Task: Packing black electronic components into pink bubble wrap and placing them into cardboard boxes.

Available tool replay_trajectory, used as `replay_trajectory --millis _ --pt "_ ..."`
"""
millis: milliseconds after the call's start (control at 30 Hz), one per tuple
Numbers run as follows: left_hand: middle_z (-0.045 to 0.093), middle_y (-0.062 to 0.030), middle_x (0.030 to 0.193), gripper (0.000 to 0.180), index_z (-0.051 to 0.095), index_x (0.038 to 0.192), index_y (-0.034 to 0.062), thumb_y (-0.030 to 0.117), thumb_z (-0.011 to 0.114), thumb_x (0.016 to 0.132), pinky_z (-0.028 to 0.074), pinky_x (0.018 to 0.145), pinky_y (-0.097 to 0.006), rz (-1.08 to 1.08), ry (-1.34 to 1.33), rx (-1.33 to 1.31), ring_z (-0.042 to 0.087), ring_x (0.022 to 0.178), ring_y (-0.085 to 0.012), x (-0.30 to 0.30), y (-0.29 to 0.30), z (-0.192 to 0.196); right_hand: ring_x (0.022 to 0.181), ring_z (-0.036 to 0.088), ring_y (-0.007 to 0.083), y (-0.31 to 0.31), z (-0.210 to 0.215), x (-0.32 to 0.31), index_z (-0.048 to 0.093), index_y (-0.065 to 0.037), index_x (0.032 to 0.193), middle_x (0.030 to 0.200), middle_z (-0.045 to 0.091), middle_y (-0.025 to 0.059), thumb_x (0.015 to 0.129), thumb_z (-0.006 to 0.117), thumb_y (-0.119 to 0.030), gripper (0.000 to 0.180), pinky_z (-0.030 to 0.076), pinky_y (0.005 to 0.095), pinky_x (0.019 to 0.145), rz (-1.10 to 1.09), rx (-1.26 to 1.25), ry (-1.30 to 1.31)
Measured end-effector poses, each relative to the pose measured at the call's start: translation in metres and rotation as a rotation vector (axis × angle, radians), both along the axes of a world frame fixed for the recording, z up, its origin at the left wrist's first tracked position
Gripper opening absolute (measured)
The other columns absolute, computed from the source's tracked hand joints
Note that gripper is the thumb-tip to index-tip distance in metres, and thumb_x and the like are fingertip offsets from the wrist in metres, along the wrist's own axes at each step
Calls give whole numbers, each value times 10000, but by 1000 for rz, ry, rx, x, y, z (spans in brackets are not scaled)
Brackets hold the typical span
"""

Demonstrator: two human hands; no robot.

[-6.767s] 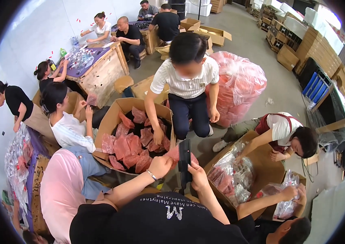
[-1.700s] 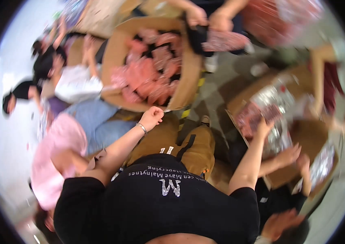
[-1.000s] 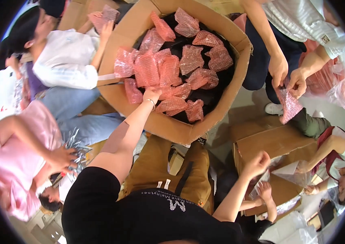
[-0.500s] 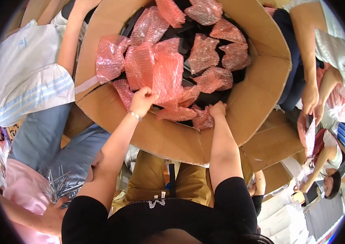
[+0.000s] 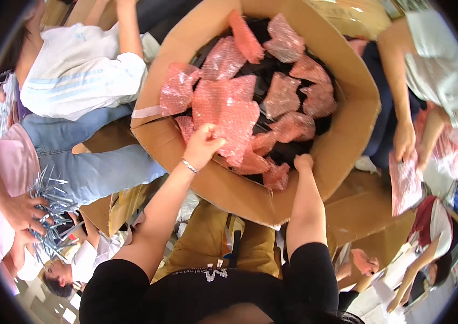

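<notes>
A large cardboard box (image 5: pixel 223 195) stands in front of me, holding several pink bubble-wrap bags and dark black items (image 5: pixel 288 149). My left hand (image 5: pixel 203 147) is closed in a pinch at the lower left edge of a big pink bubble-wrap bag (image 5: pixel 235 120), which lies over the pile. Farther right, my right hand (image 5: pixel 304 162) is closed just inside the near right wall of the box, beside the black items. Its fingertips are turned away, so what they hold is hidden. A smaller pink bubble-wrap bag (image 5: pixel 276 176) lies just left of it.
At the left, another person's hand (image 5: pixel 24 213) holds a bunch of thin metal rods (image 5: pixel 56 216). A person in a white top (image 5: pixel 86 75) is beyond the box's left side. On the right, a co-worker's hands (image 5: pixel 405 141) hold a pink bubble-wrap bag (image 5: pixel 405 183).
My view has shifted, so the box sits farther right in the picture. Both my hands stay at the box's near side. The co-worker's bag at right now shows more fully.
</notes>
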State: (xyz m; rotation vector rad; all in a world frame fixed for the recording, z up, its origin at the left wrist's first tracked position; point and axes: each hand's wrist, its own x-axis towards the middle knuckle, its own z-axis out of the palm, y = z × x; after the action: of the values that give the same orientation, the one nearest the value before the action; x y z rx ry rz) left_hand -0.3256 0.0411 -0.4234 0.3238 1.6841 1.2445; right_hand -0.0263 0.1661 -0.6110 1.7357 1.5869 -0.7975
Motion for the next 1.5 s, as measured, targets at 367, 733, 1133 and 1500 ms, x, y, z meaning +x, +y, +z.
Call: replay_trajectory --millis 367,733,1133,1500 --pt "473 72 654 164 527 699 75 122 639 809 332 533 -183 -99 -52 -247 382 590 -18 19 -35 59 948 572 371 -18 -25 1 549 112 1002 1051 562 268 797 577 -248 416 460 403 830 -501 14 106" --pt "429 60 736 247 428 763 103 -74 589 706 346 585 -177 -273 75 61 392 651 -24 38 11 148 749 646 283 -15 141 -32 506 19 883 888 611 197 815 508 -178 209 537 344 637 -261 352 8" --pt "585 -92 877 272 374 637 96 -149 491 634 398 862 -339 -411 154 646 548 947 -240 118 -5 324 856 599 233 -71 432 113 540 -48 997 933 615 108 889 487 -220 210 499 376 745 -1323 -649 2179" --pt "576 -81 917 183 482 726 45 -128 485 668 415 817 -277 -625 399 621 544 933 -166 224 -53 368 1049 511 239 -100 537 137 480 -83 1153 1165 524 63 870 519 -173 300 403 476 893 -902 -518 2306"
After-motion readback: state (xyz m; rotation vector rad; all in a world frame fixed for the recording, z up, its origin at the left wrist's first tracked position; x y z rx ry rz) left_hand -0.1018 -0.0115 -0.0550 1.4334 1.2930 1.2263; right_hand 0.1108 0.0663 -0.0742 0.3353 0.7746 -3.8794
